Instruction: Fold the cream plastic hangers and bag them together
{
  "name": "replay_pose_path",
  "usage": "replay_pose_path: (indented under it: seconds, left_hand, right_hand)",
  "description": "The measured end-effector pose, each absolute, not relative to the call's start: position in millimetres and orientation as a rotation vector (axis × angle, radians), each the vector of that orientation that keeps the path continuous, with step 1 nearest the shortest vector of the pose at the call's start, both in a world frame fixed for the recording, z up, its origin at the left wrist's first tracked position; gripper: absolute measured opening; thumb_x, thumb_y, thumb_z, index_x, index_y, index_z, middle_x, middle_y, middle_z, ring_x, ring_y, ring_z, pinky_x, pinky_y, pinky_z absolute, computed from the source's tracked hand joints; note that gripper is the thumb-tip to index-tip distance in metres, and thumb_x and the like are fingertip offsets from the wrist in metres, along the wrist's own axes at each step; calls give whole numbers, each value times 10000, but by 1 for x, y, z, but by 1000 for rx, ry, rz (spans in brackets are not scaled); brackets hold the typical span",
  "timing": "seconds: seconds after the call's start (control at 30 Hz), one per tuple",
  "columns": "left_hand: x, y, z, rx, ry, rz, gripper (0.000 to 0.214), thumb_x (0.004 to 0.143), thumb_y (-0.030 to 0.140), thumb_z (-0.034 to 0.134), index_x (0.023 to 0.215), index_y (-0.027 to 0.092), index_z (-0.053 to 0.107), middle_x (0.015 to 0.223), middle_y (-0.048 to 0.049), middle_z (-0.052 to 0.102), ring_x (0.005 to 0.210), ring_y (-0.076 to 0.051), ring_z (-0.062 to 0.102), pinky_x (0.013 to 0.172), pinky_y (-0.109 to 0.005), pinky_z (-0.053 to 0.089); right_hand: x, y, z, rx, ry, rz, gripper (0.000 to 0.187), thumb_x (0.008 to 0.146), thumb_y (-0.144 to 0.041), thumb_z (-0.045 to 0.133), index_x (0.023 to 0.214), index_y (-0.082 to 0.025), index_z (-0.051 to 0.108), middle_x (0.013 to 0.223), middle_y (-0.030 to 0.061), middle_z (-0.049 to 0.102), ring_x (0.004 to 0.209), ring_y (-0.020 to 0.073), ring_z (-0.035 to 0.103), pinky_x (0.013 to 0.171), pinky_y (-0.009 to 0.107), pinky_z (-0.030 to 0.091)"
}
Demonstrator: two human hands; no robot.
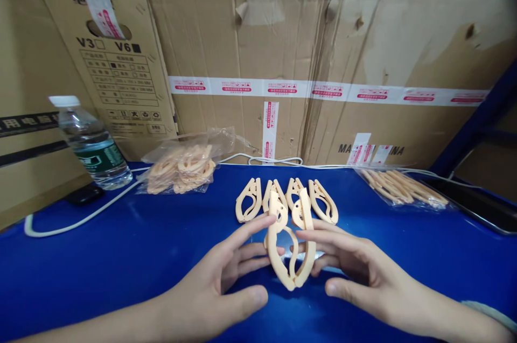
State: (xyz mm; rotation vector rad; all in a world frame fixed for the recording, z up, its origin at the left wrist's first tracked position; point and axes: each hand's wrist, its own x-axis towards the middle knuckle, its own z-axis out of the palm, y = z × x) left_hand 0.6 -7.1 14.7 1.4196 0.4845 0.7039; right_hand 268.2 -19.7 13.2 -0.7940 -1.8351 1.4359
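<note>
A beige plastic folding clothes hanger (312,257) is held up between my two hands, its arms folded into a leaf shape with the joined end toward me. The fingers of my left hand (230,273) press on its left arm, one fingertip showing inside the loop; the thumb is apart from it. My right hand (359,267) has its fingers on the right arm, some partly hidden behind it, with the thumb also off the hanger. Just beyond, several more folded hangers (331,208) lie in a row on the blue table (161,246). The middle ones are partly covered by the held hanger.
At the back left, a clear bag of hangers (181,168) lies near a water bottle (95,146) and a black object (84,194). Another bag of hangers (404,187) is at the right, beside a dark phone-like device (476,203). A white cable (100,214) runs before cardboard boxes (242,41).
</note>
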Motion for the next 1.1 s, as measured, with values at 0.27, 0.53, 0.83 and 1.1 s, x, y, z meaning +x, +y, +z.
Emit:
replay_pose_path:
  seconds: [0.27, 0.53, 0.83, 1.1]
  left_hand:
    - [-8, -14, 18, 1760, 649, 585, 782, 850, 183, 652, 1469, 450, 256, 1599, 29, 203, 1423, -287, 289, 1141, -507, 286]
    - [-10, -11, 19, 1751, 648, 514, 745, 858, 317, 657, 1486, 391, 264, 1591, -23, 233, 1428, -314, 265, 1125, -542, 273]
    - [-17, -12, 13, 1743, 757, 559, 737, 870, 347, 629, 1482, 435, 229, 1548, -43, 342, 1386, -334, 355, 1088, -567, 337]
    - [-18, -9, 12, 1791, 806, 588, 710, 886, 351, 613, 1477, 450, 233, 1572, -18, 292, 1387, -331, 354, 1099, -534, 349]
  right_hand:
    - [268, -24, 25, -806, -1941, 1450, 471, 903, -242, 629, 1344, -357, 514, 1493, 53, 402, 1189, 223, 570, 986, 390, 500]
    - [273, -21, 23, -732, -1974, 1435, 518, 864, -211, 677, 1333, -371, 527, 1452, 54, 454, 1149, 211, 593, 972, 390, 500]
    - [337, 22, 51, -1386, -1925, 720, 493, 859, -541, 591, 1211, -196, 617, 1027, 82, 676, 829, 209, 638, 731, 344, 540]
    - [360, 47, 26, -1587, -2279, 291, 457, 937, -547, 403, 1165, -186, 563, 1023, 104, 647, 937, 270, 607, 842, 411, 478]
